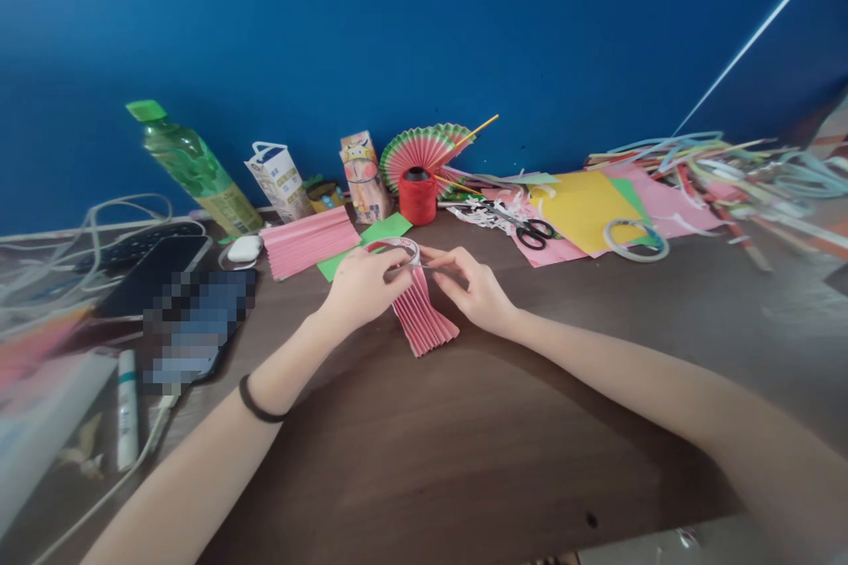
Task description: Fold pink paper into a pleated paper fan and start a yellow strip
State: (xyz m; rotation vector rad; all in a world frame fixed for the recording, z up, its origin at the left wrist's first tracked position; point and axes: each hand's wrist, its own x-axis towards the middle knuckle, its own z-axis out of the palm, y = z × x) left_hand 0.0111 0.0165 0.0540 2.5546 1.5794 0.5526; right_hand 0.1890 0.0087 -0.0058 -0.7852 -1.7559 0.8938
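Note:
My left hand (363, 287) is closed on a roll of tape (405, 245), which it holds up above the dark wooden table. Facing it, my right hand (478, 290) has thumb and fingers pinched near the roll's edge; what lies between those fingertips is too small to make out. Just under both hands is a pleated pink paper strip (427, 322), fanned out toward me, its far end hidden behind the roll and fingers. Behind my left hand lie a green paper piece (384, 232) and another pleated pink sheet (311, 243).
Along the blue wall stand a green bottle (199, 172), a carton (282, 181), a small decorated box (366, 177), a red thread spool (418, 197) and a paper fan (414, 154). Scissors (533, 234), yellow paper (576, 207) and another tape roll (636, 241) lie right. A phone (205, 322) lies left.

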